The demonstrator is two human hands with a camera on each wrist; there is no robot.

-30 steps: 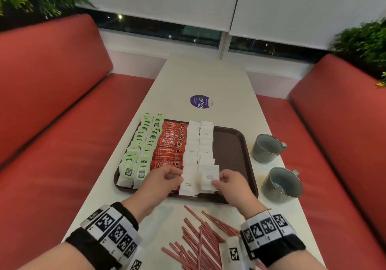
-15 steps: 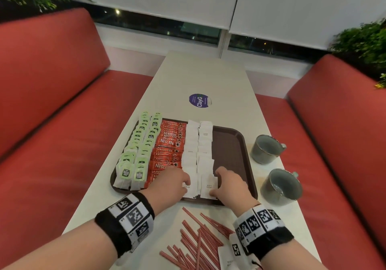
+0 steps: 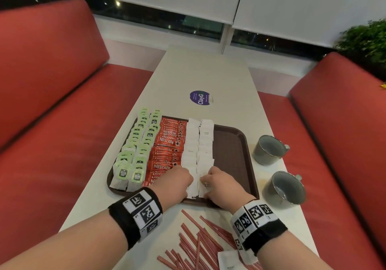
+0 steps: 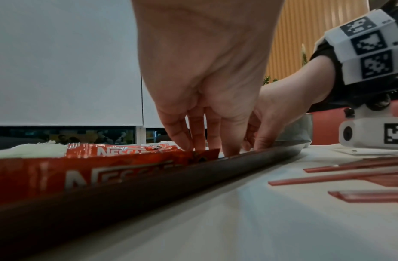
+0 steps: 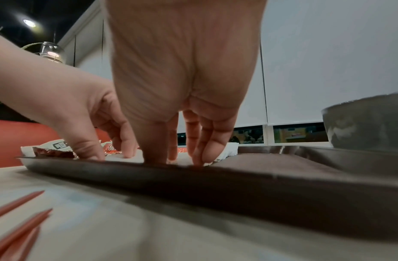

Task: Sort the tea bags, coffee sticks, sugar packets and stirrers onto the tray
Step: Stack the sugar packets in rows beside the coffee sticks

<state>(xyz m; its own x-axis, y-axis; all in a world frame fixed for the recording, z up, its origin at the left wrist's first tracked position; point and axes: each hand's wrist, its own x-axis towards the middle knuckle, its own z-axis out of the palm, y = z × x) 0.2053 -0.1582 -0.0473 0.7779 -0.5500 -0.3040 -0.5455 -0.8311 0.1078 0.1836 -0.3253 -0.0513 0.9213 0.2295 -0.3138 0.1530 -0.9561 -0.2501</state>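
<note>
A brown tray [image 3: 229,144] holds two rows of green tea bags [image 3: 137,150], red coffee sticks [image 3: 167,142] and two rows of white sugar packets [image 3: 198,142]. My left hand [image 3: 188,177] and right hand [image 3: 205,181] are side by side at the near end of the sugar rows. Their fingers point down and press on the nearest packets. In the right wrist view the right fingertips [image 5: 200,159] rest on white paper by the tray rim [image 5: 260,176]. Red stirrers [image 3: 200,242] lie loose on the table in front of the tray.
One sugar packet [image 3: 228,260] lies on the table under my right wrist. Two grey cups [image 3: 269,149] [image 3: 284,187] stand right of the tray. A purple sticker [image 3: 200,98] is on the table beyond it. Red benches flank the table.
Both hands held a sugar packet each above the tray's near edge. They came down and forward, and the packets now lie at the end of the white rows under the fingers.
</note>
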